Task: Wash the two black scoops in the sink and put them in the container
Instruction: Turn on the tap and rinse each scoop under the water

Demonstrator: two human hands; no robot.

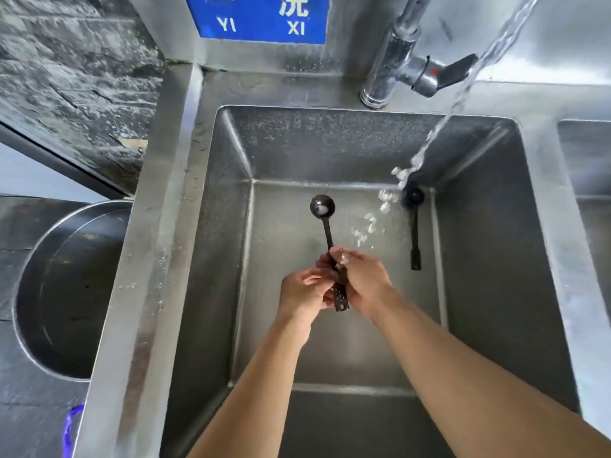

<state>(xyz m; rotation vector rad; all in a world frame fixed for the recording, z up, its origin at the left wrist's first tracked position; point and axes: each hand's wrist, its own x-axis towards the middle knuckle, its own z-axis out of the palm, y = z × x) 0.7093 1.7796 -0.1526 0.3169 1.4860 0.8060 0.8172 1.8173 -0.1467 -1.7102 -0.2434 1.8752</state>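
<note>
black scoop (327, 226) handle half-hidden, gripped by both hands (334, 285); second scoop (414, 226) bowl splash-blurred.

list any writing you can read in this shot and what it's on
"YI": white letters on the blue sign on the steel wall behind the sink.
"XI": white letters on the same sign, to the right of "YI".
"洗": white character above "XI", its top cut off by the frame edge.
A second white character above "YI" is almost wholly cut off; unreadable.
No readable text on the tap, the scoops or the round container.
</note>
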